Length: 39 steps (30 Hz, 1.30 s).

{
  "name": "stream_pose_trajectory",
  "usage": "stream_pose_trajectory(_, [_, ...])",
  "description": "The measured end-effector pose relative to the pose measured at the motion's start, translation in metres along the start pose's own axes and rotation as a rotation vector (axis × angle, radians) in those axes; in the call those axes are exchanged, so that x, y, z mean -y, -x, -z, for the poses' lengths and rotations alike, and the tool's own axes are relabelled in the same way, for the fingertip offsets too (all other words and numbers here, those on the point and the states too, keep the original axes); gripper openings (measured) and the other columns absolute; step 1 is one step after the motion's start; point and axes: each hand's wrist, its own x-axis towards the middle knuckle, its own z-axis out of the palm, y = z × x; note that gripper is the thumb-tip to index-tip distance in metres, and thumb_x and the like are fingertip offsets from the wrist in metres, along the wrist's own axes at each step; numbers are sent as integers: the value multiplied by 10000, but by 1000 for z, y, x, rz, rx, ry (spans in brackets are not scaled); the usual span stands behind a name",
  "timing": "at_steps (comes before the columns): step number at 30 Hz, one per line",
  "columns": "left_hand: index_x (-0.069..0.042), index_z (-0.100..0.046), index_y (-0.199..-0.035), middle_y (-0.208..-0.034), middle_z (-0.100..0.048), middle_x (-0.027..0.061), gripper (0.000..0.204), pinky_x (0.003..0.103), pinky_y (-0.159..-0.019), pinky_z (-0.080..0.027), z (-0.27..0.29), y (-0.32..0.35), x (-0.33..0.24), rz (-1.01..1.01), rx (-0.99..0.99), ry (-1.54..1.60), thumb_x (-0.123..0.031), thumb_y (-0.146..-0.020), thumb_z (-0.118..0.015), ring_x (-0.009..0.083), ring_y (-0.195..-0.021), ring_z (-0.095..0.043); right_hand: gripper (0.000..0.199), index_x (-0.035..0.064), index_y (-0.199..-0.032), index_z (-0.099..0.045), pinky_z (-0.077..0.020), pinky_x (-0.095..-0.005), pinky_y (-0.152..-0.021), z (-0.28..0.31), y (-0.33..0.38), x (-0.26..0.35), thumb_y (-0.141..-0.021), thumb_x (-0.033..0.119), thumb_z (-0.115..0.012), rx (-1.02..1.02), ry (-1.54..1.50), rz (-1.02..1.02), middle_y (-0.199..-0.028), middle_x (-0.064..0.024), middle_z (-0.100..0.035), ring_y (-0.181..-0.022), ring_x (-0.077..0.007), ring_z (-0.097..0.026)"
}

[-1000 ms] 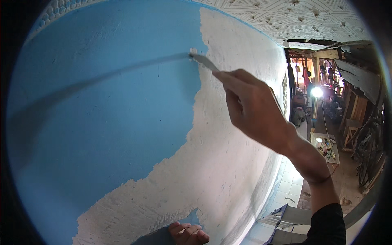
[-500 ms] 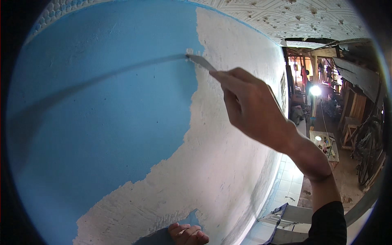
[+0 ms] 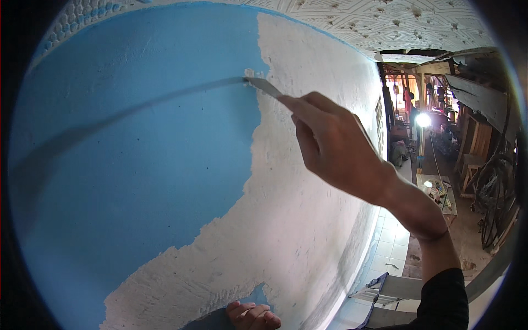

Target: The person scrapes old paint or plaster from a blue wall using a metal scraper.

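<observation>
My right hand [image 3: 344, 146] grips a scraper with a thin flat metal blade [image 3: 265, 86]; its handle is mostly hidden in the hand. The blade's tip touches the wall at the edge of the blue paint [image 3: 148, 137], by a small pale scraped spot. Right of and below that ragged edge lies a whitish bare wall area [image 3: 297, 181]. At the bottom centre, my left hand [image 3: 253, 316] is close against the wall with its fingers curled, next to a small remnant of blue. Whether anything is inside those fingers is hidden.
A patterned pale ceiling [image 3: 385, 25] meets the wall above. Lower right stands a stepladder [image 3: 399, 287] over a tiled ledge [image 3: 389, 242]. Farther right are a bright lamp [image 3: 423, 120], a small table [image 3: 448, 206] with items, and a tangle of dark cables [image 3: 498, 187].
The view has shifted slightly, moving the wall a little left and down. The scraper stays at the paint edge, and the pale spot by its tip shows more clearly. My left hand stays put.
</observation>
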Motion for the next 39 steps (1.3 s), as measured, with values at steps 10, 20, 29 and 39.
stream_pose_trajectory(10, [-116,-417,-602,-555,-440,48,353,414,-778,-407,7,6,-8,69,76,14,-69,-933,-529,200,-626,-400,361,-40,-1274,-639,-549,-355,-633,-5,2,-10,-922,-89,-578,11,40,-31,-1015,-170,-648,-734,-250,-676])
stream_pose_trajectory(20, [-128,-363,-594,-537,-424,48,374,416,-791,-414,6,13,-8,76,41,-38,-59,-930,-512,190,-585,-384,380,-54,-1318,-591,-579,-357,-608,-1,9,-1,-940,-75,-565,65,49,-41,-1083,-195,-640,-742,-269,-701])
stream_pose_trajectory(29, [-130,-351,-592,-530,-417,47,378,421,-792,-414,10,28,-5,22,20,-37,-56,-927,-509,187,-574,-380,381,-54,-1317,-592,-570,-343,-595,-3,8,-1,-937,-76,-564,70,81,-44,-1103,-197,-622,-722,-258,-683])
stream_pose_trajectory(39, [-140,-330,-588,-514,-406,43,378,445,-796,-416,4,12,3,-107,-7,24,-39,-908,-504,180,-560,-383,380,-46,-1321,-592,-566,-351,-603,0,3,-8,-944,-70,-552,79,75,-37,-1042,-186,-629,-687,-248,-663])
